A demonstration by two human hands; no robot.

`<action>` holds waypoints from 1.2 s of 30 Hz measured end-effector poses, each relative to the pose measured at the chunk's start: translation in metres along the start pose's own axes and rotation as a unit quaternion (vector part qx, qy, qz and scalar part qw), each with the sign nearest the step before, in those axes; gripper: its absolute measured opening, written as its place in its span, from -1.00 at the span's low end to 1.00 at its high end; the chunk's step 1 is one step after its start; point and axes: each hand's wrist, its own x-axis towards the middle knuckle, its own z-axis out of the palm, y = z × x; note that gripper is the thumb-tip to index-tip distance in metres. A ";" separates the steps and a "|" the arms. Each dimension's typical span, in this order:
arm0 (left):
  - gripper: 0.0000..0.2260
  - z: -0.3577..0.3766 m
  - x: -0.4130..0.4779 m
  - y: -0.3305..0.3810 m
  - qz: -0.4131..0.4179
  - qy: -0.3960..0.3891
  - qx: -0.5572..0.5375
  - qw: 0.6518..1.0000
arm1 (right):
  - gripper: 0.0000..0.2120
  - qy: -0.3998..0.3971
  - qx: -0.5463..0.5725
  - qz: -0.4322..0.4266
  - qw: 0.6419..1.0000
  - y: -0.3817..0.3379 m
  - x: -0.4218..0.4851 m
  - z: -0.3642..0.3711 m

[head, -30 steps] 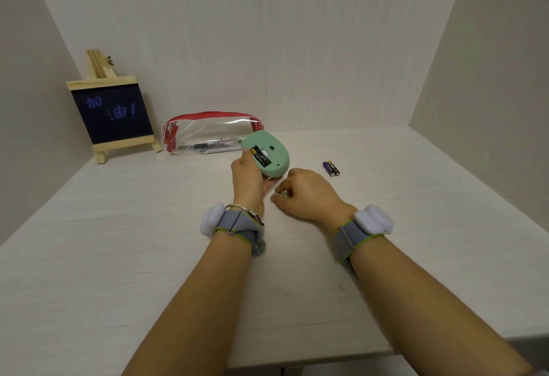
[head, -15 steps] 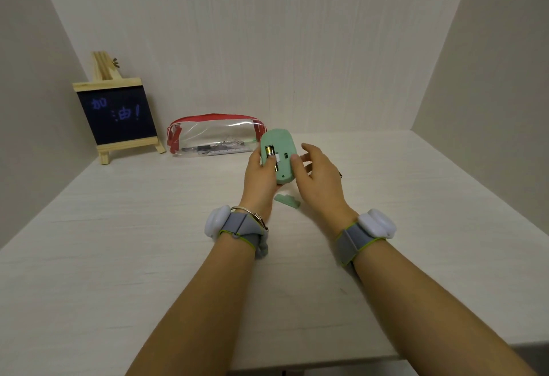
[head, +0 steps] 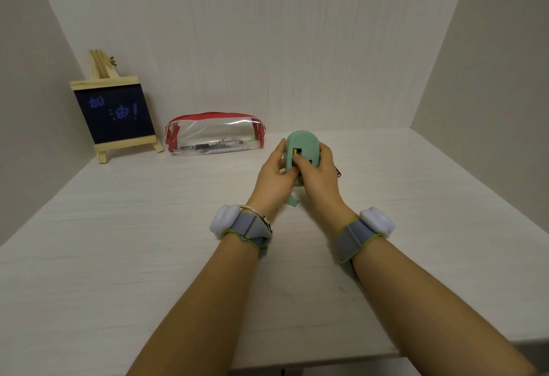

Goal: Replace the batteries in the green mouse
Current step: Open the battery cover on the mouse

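Note:
The green mouse [head: 306, 142] is held above the table with its underside toward me and its battery bay uncovered. A battery with a yellow end [head: 296, 152] shows inside the bay. My left hand [head: 271, 172] grips the mouse's left side. My right hand [head: 319, 172] wraps round the right side, its thumb pressing on the battery in the bay. The green battery cover [head: 292, 201] lies on the table below the hands. Only the tip of the spare batteries [head: 338, 172] peeks out right of my right hand.
A clear pencil case with red trim [head: 214, 133] lies at the back of the white table [head: 118, 242]. A small wooden easel with a dark board [head: 114, 113] stands at the back left. Walls close in the left, back and right sides.
My right hand left the cover on the table and rose to the mouse. It now grips the mouse's right side with its thumb on the battery. The mouse turned more upright.

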 end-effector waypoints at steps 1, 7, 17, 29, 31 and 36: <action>-0.44 0.000 0.000 0.000 0.001 0.001 -0.003 1.000 | -0.61 0.001 0.007 0.001 1.000 -0.001 0.000 0.000; -0.48 -0.001 -0.003 -0.002 0.010 -0.015 -0.030 0.999 | -0.65 0.002 0.039 0.003 0.999 -0.006 -0.001 -0.003; -0.45 -0.003 -0.004 0.000 0.042 -0.019 -0.007 0.999 | -0.69 -0.010 0.119 0.057 0.991 -0.008 -0.002 -0.003; -0.41 -0.004 -0.004 -0.002 0.030 -0.033 0.016 0.999 | -0.70 0.015 0.153 0.107 0.982 -0.006 0.003 -0.004; -0.39 -0.005 -0.003 -0.002 0.018 -0.032 0.010 0.999 | -0.69 0.011 0.151 0.113 0.982 -0.006 0.002 -0.003; -0.38 -0.006 -0.002 -0.002 -0.011 -0.026 -0.017 0.999 | -0.60 -0.007 0.125 0.103 0.987 -0.007 0.000 -0.002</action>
